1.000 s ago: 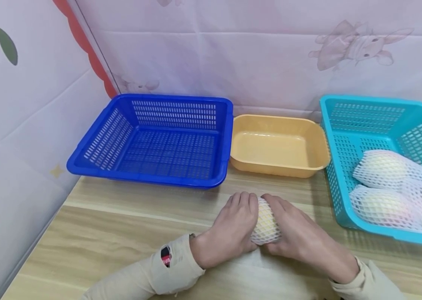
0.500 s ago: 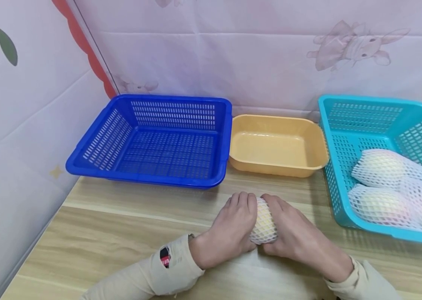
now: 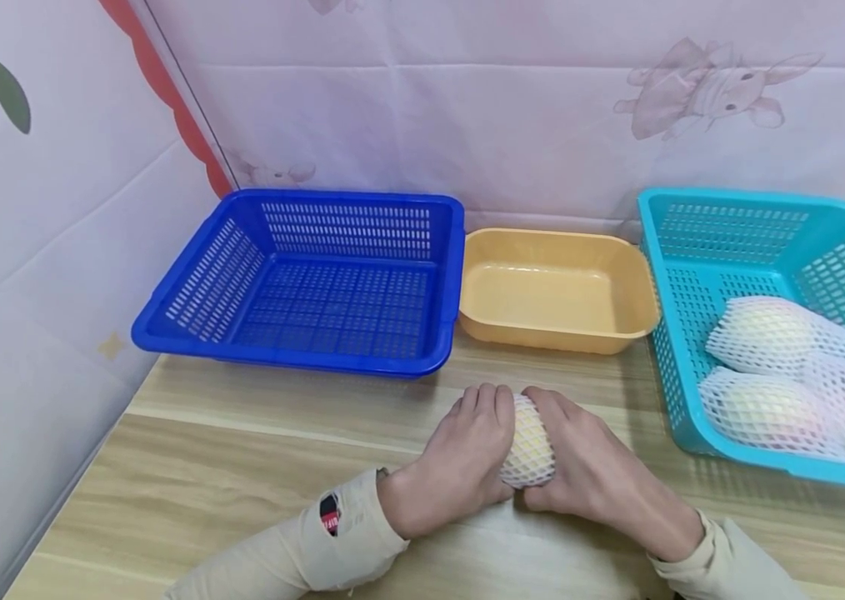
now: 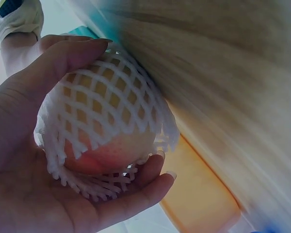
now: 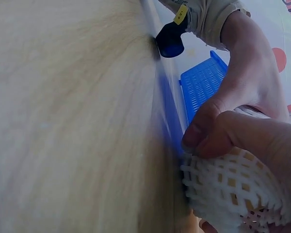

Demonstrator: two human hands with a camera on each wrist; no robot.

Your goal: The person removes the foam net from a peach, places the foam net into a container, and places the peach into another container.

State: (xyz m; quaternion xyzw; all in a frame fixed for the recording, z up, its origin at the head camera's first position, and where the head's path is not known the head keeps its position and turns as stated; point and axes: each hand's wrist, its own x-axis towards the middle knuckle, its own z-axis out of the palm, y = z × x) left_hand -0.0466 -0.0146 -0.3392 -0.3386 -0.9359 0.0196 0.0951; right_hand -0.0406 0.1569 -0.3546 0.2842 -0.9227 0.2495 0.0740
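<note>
Between the two hands, on the table in the head view, is a peach (image 3: 529, 446) in a white foam net. My left hand (image 3: 462, 458) grips its left side, and my right hand (image 3: 593, 467) grips the right side. Close up in the left wrist view, the net (image 4: 106, 102) covers most of the fruit, while pinkish skin (image 4: 114, 153) shows at its open end. The thumbs of both hands meet near the net in the right wrist view. Part of the fruit is hidden behind the fingers.
Behind the hands stand a blue basket (image 3: 295, 363) on the left and a shallow yellow tub (image 3: 557, 340) in the middle. At right, a turquoise basket (image 3: 681, 400) holds several netted fruits (image 3: 763, 412). A printed cloth wall (image 3: 512, 125) rises behind them.
</note>
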